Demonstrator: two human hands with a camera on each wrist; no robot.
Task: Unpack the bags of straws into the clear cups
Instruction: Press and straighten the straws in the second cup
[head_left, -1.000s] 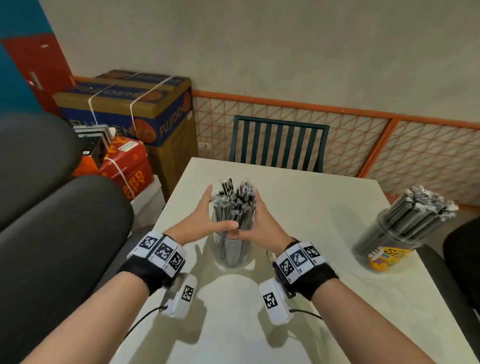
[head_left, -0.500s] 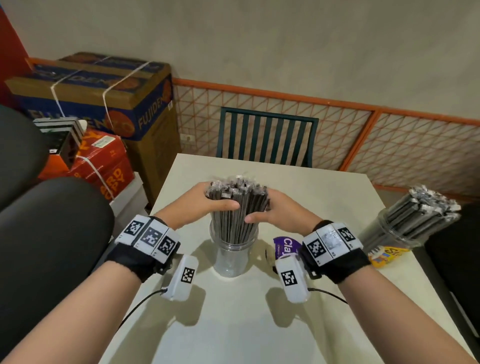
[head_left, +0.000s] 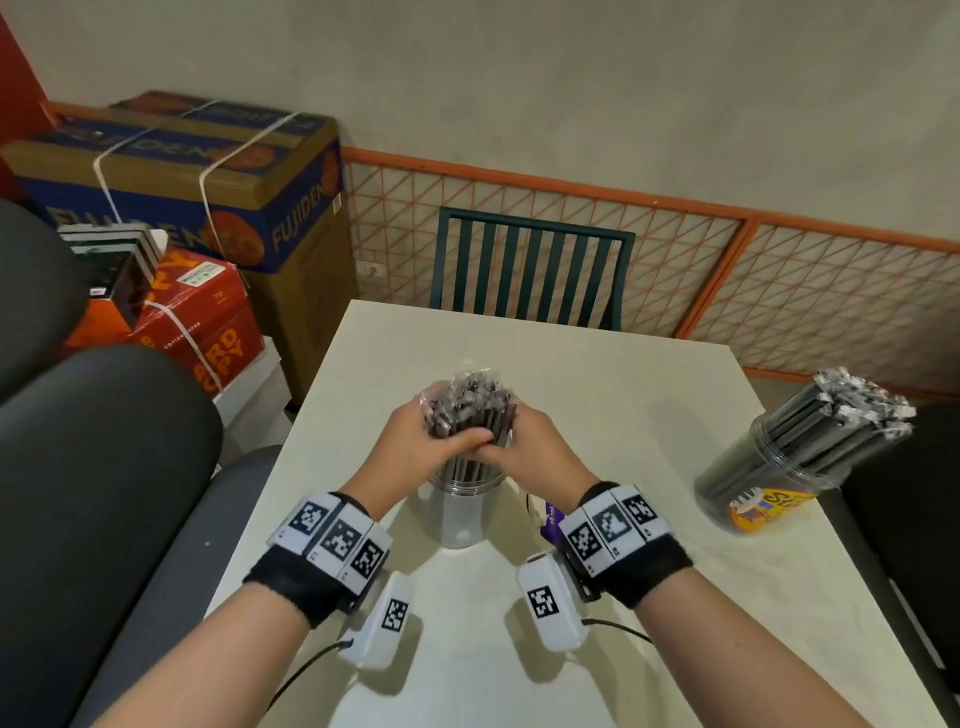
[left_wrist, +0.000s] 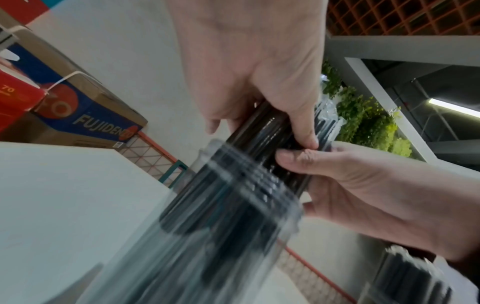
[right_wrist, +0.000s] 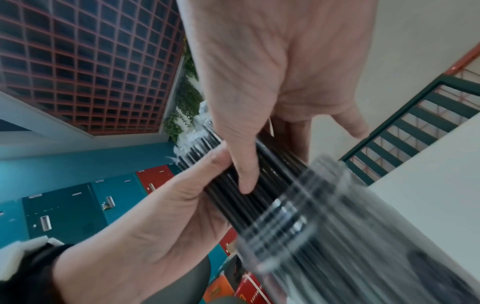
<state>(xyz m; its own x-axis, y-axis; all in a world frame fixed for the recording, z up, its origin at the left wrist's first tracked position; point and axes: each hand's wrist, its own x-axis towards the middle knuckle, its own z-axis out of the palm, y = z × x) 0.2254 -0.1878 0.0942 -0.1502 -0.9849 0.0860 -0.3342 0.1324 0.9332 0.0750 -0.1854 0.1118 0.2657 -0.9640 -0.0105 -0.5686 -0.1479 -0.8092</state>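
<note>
A bundle of black wrapped straws (head_left: 470, 410) stands in a clear cup (head_left: 465, 512) at the middle of the white table (head_left: 613, 415). My left hand (head_left: 415, 441) grips the bundle from the left and my right hand (head_left: 524, 447) grips it from the right, thumbs meeting in front above the cup's rim. In the left wrist view the straws (left_wrist: 270, 142) run between both hands into the blurred cup (left_wrist: 221, 216). The right wrist view shows the same grip on the straws (right_wrist: 262, 174) above the cup (right_wrist: 324, 216).
A second clear cup (head_left: 769, 467) full of straws leans at the table's right edge. A purple packet (head_left: 549, 519) lies by my right wrist. A green chair (head_left: 530, 270) stands behind the table, dark seats and stacked boxes (head_left: 197, 176) to the left.
Both hands have closed in tighter round the straw bundle, thumbs now touching in front. The bundle sits lower in the cup than a second ago.
</note>
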